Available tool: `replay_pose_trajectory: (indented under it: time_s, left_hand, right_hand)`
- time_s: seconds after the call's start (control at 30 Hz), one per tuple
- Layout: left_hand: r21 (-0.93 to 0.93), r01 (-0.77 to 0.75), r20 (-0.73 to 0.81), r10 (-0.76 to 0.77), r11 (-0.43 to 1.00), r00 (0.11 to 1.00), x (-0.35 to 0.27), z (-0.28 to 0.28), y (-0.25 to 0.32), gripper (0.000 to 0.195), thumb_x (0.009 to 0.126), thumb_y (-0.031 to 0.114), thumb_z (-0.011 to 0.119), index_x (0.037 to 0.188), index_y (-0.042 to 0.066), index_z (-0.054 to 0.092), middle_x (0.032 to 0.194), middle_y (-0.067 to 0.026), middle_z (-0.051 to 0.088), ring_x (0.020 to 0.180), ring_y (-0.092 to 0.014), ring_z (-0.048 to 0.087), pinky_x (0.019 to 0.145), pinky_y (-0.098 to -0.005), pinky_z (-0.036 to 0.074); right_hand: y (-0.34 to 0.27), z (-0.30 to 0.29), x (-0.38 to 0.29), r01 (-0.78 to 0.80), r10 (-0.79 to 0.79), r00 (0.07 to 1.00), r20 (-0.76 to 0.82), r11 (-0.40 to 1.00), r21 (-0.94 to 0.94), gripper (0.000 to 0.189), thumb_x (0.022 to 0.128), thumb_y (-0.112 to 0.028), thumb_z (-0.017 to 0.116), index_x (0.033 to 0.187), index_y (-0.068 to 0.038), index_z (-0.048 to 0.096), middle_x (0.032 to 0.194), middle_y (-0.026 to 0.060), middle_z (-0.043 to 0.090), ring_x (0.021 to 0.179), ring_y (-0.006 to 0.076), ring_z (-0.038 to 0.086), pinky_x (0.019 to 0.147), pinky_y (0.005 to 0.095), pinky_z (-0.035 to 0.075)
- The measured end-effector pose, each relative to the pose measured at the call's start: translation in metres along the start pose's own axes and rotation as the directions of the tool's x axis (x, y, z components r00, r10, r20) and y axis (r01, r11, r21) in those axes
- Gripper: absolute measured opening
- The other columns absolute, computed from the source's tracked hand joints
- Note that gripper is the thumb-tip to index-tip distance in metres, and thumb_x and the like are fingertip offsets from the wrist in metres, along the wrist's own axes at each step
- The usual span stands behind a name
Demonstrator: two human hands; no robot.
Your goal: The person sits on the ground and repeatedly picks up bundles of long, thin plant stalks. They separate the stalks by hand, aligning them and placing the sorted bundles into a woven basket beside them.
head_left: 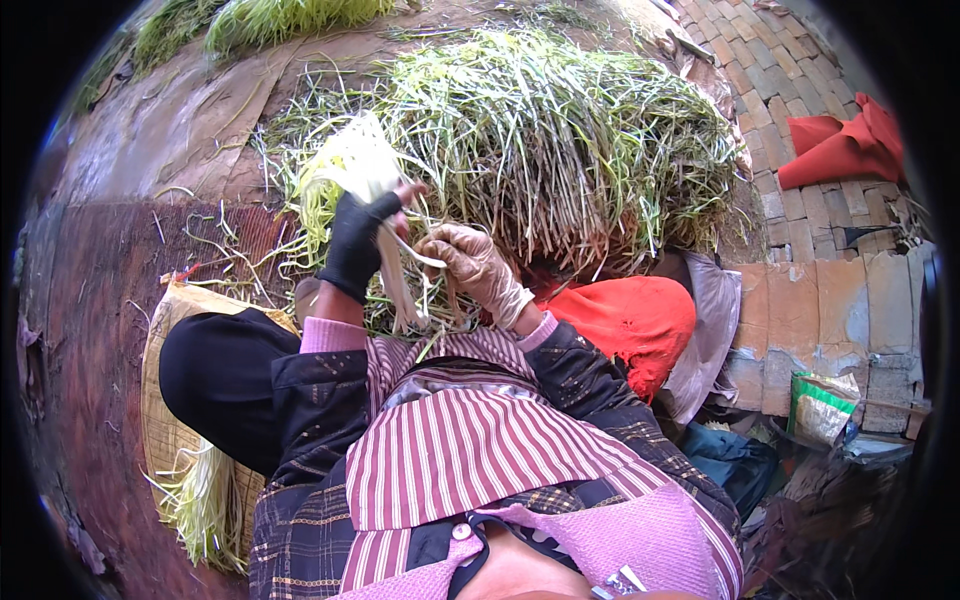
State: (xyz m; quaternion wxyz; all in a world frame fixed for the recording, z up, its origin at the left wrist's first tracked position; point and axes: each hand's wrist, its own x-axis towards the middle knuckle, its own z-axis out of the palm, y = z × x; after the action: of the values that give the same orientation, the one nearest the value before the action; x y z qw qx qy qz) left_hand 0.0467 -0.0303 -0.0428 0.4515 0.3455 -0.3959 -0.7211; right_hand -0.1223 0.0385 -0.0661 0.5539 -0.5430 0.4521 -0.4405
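My left hand (pixel 355 244), in a black fingerless glove, grips a bundle of pale yellow-white leafy stalks (pixel 361 159), which look like blanched chives. Its leafy ends fan out beyond the fist, and the white ends hang towards my lap. Close beside it, my right hand (pixel 476 266), in a thin, stained glove, has its fingers pinched on a pale strand (pixel 420 257) at the bundle's side. Just past both hands lies a large heap of green and yellowish long-stemmed plants (pixel 540 142), its brownish stem ends facing me. Loose trimmings (pixel 450 311) lie below the hands.
A smaller pale bunch (pixel 206 502) rests on a woven sack (pixel 166 375) by my left knee. More greens (pixel 292 22) lie at the far left. Red cloth (pixel 622 322) covers my right knee. Red fabric (pixel 847 146) and a green-and-white bag (pixel 823 406) lie on the brick paving (pixel 817 300).
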Motion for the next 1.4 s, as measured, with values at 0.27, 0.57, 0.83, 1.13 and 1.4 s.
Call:
replay_pose_trajectory:
  time_s: [0.27,0.57,0.83,1.13,1.4]
  left_hand:
    - [-0.131,-0.036,-0.154,0.016,0.991,0.988,0.007,-0.004,-0.008,0.022,0.079,0.012,0.066,0.095,-0.002,0.059,0.065,-0.0033,0.058,0.051,-0.009,0.054,0.043,-0.0204,0.042]
    - [-0.185,-0.074,-0.313,0.012,0.980,0.950,0.011,-0.038,-0.008,0.019,0.083,0.016,0.063,0.096,0.003,0.057,0.068,-0.0014,0.054,0.051,-0.010,0.048,0.047,-0.0227,0.041]
    - [0.033,-0.038,-0.230,0.045,0.999,0.972,0.006,-0.018,-0.004,0.019,0.080,0.016,0.066,0.090,0.002,0.059,0.062,-0.0034,0.056,0.046,-0.014,0.054,0.044,-0.0252,0.044]
    - [0.071,-0.063,-0.076,0.069,0.995,0.995,0.005,0.000,-0.009,0.017,0.077,0.012,0.067,0.084,0.000,0.058,0.058,-0.0059,0.057,0.042,-0.015,0.053,0.041,-0.0279,0.043]
    - [-0.020,-0.040,-0.254,0.034,0.999,0.967,0.010,-0.016,-0.011,0.016,0.075,0.010,0.069,0.081,0.001,0.058,0.060,-0.0057,0.056,0.041,-0.016,0.051,0.038,-0.0268,0.042]
  right_hand:
    - [-0.029,0.007,-0.017,-0.086,0.052,0.990,0.128,0.955,0.282,0.034,0.095,-0.032,0.050,0.078,-0.005,0.059,0.064,-0.0019,0.053,0.057,0.0045,0.046,0.054,0.0188,0.038]
    - [-0.136,-0.048,-0.066,0.377,-0.514,0.834,0.199,0.796,0.474,0.019,0.085,-0.017,0.063,0.072,-0.004,0.059,0.065,0.0062,0.056,0.050,0.0154,0.051,0.048,0.0300,0.042]
    - [-0.053,-0.033,-0.010,0.044,-0.092,0.991,-0.092,0.902,-0.430,0.025,0.085,-0.020,0.067,0.102,-0.001,0.063,0.092,0.0085,0.065,0.083,0.0164,0.063,0.073,0.0281,0.051]
    - [-0.020,0.007,0.004,-0.124,0.125,0.992,0.023,0.991,-0.050,0.019,0.089,-0.019,0.062,0.088,-0.001,0.066,0.072,0.0004,0.058,0.066,0.0104,0.055,0.062,0.0263,0.045]
    - [-0.068,0.006,-0.031,-0.274,0.229,0.915,0.333,0.957,0.096,0.022,0.087,-0.024,0.062,0.080,-0.004,0.066,0.063,-0.0030,0.058,0.049,0.0008,0.037,0.044,0.0183,0.026]
